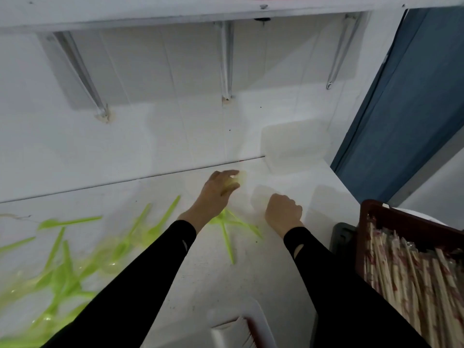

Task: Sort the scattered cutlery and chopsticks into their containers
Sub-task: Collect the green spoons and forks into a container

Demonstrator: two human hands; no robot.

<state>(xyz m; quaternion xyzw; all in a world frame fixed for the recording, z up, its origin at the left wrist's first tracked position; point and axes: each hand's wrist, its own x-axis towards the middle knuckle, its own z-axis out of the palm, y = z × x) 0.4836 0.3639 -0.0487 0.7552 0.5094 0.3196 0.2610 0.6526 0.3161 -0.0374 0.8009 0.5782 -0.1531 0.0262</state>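
So far left you've got a big messy heap of lime-green translucent plastic cutlery (62,267) spread over the white counter (226,285). It's pretty motion-blurred, so I can't tell spoons from forks in most of it. Moving right, the left hand (217,195) in a black sleeve is stretched out toward the back wall, with thumb and fingertips closed on a pale green blurry piece (239,179). It's too smeared to say what kind of utensil it is. Just below and between the two wrists there's a small cluster of green utensils (227,237) lying crossed on the counter, apart from the big heap. Then the right hand (283,210), also black-sleeved, hovers low over the counter, curled into a loose fist with the knuckles up. Nothing sticks out of it, and I can't see into the palm. At the bottom edge, between the arms, there's a white plastic tray (226,332), only partly in frame. Behind the right hand, against the wall, sits a milky see-through plastic tub (293,149). Far right is a dark reddish-brown plastic crate (401,219) packed with paper-wrapped wooden chopsticks (414,277), and a blue panel (406,96) stands behind it.
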